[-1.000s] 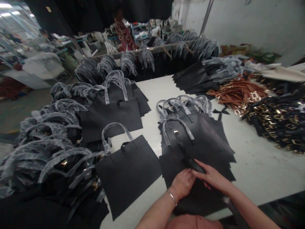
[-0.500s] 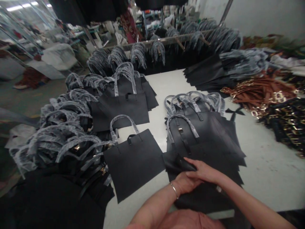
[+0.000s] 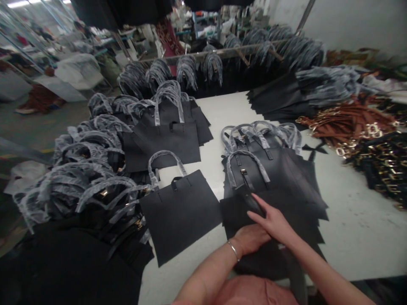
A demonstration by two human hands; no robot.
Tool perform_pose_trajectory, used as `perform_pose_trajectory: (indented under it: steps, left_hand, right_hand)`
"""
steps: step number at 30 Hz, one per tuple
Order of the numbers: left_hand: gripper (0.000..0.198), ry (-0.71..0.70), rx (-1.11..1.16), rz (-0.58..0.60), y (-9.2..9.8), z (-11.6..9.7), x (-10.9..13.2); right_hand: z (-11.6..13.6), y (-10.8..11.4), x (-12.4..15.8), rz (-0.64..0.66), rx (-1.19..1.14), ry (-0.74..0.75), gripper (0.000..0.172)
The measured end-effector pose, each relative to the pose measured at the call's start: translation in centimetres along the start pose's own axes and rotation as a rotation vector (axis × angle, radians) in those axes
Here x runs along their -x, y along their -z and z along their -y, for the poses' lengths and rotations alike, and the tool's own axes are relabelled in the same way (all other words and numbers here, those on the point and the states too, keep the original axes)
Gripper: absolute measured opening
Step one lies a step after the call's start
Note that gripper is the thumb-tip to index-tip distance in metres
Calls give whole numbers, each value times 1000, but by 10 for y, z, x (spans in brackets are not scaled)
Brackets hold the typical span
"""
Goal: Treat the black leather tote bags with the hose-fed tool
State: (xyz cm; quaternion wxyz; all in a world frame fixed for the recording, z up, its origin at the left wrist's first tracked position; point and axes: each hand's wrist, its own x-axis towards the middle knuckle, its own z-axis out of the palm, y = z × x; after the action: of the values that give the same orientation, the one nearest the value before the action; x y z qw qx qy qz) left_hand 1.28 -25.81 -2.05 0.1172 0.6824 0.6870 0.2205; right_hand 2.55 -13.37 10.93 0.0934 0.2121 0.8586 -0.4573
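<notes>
My right hand point(image 3: 275, 220) has its index finger stretched forward and its thumb set apart, with a dark raised black leather strap point(image 3: 249, 201) between them. Under its wrist, my left hand point(image 3: 252, 238), with a silver bangle at the wrist, rests on a black bag panel point(image 3: 233, 212); its fingers are hidden. The panel lies over a stack of black bag panels point(image 3: 286, 173) with plastic-wrapped handles point(image 3: 248, 156). To the left, a single black panel point(image 3: 181, 214) with a wrapped handle and a short tab lies flat.
More black panels point(image 3: 178, 142) lie behind on the white table point(image 3: 219, 114). A heap with wrapped handles point(image 3: 92, 169) fills the left side. Brown straps point(image 3: 352, 120) and black straps with gold clasps point(image 3: 384, 165) lie to the right. A rail with hanging handles point(image 3: 210, 67) spans the back.
My right hand has shifted slightly up, and its thumb and index finger have spread apart. The folded front panel now lies flatter. My left hand has slid further beneath the right.
</notes>
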Motion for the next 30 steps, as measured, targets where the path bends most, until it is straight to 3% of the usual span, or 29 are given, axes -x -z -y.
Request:
perform_pose_trajectory:
  steps: [3,7,10,12,15,19,25,27,30]
  left_hand:
    - [29,69,119,-134,7,1,3]
    - [37,366,131,-325,30,10,10]
    - [44,658,66,-452,46,28,12]
    - [55,838,-84,-451,52,39,13]
    - [64,895,-239,-383,54,49,16]
    - [62,808,-294,-299,46,60,22]
    - [58,676,-165,-238,39,76,28]
    - [57,711,-22,-260,43,76,27]
    - [59,897,268,-319,55,70,23]
  right_hand:
    - [-17,40,29,-211,-124,-135,78]
    - [-61,76,98,-351,-385,-360,84]
    - [-95,71,156,-440,-568,-546,79]
    - [-112,58,189,-496,-649,-691,72]
    - [-127,37,220,-500,-785,-781,56]
    - [-134,23,228,-475,-857,-771,37]
    - [-139,31,204,-537,-816,-727,35]
    - [-137,35,194,-604,-760,-704,39]
    - [-131,41,186,-716,-670,-661,54]
